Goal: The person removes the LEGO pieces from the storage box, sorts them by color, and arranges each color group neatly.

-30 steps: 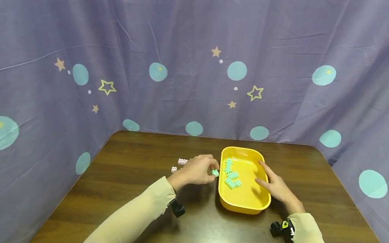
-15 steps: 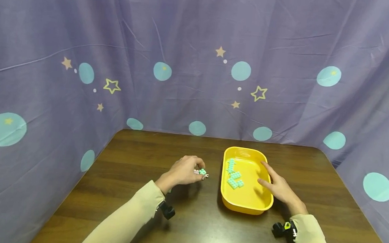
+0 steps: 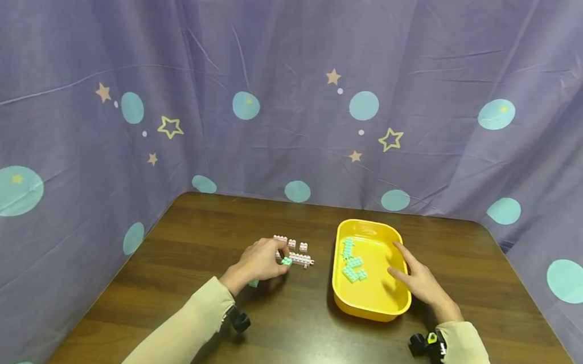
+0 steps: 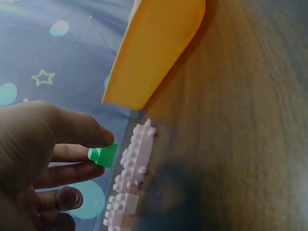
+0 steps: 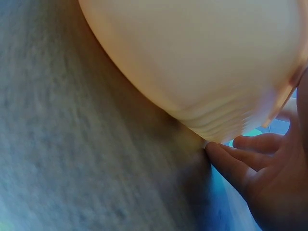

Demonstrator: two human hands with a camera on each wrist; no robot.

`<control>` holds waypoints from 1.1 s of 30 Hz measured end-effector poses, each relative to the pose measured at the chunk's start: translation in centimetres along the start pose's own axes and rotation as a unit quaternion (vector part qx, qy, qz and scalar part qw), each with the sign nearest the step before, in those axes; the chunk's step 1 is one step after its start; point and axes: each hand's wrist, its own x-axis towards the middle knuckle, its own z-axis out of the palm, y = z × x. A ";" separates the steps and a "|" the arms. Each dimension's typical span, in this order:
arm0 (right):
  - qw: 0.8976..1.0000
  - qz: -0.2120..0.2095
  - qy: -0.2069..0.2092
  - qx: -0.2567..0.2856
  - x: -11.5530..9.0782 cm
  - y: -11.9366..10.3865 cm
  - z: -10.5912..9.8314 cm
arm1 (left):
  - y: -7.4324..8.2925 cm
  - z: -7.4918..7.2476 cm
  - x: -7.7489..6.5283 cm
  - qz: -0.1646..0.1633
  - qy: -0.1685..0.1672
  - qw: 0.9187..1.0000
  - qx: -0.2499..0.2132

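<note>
In the head view my left hand (image 3: 262, 259) is left of the yellow tray, pinching a small green toy brick (image 3: 287, 261) between thumb and fingers. The left wrist view shows this green brick (image 4: 103, 155) at the fingertips, beside a row of pale pink bricks (image 4: 139, 149). More pink bricks (image 3: 300, 258) lie just beyond the hand on the table. My right hand (image 3: 419, 280) holds the right side of the yellow tray (image 3: 363, 311), thumb over the rim. In the right wrist view its fingers (image 5: 231, 166) lie along the tray's outer wall.
Several mint-green bricks (image 3: 350, 273) lie along the left side inside the tray. Another green piece (image 3: 254, 283) shows below my left wrist. The brown wooden table (image 3: 304, 349) ends at the back against a purple patterned curtain (image 3: 288, 90).
My left hand has moved left, away from the tray, with the green brick in its fingers, uncovering pink bricks on the table. The right hand stays at the tray.
</note>
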 end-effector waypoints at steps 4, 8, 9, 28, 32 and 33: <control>1.000 0.000 -0.001 -0.002 0.0 0.0 -0.1 | -0.6 0.2 -0.3 -0.014 -0.006 1.000 0.017; 1.000 -0.001 -0.002 -0.001 0.1 0.0 -0.1 | -1.2 0.5 -0.8 -0.018 -0.013 1.000 0.020; 1.000 -0.001 -0.002 0.001 0.1 0.0 -0.1 | -1.3 0.6 -0.9 -0.016 -0.014 1.000 0.018; 1.000 0.000 -0.005 0.007 0.1 0.0 -0.2 | -2.3 1.6 -1.6 -0.001 -0.020 0.999 0.034; 1.000 0.004 -0.008 0.005 0.1 0.1 -0.1 | -2.5 1.7 -1.8 -0.011 -0.022 0.999 0.038; 1.000 0.005 -0.008 0.005 0.1 0.1 -0.1 | -2.5 1.7 -1.9 -0.012 -0.021 0.999 0.040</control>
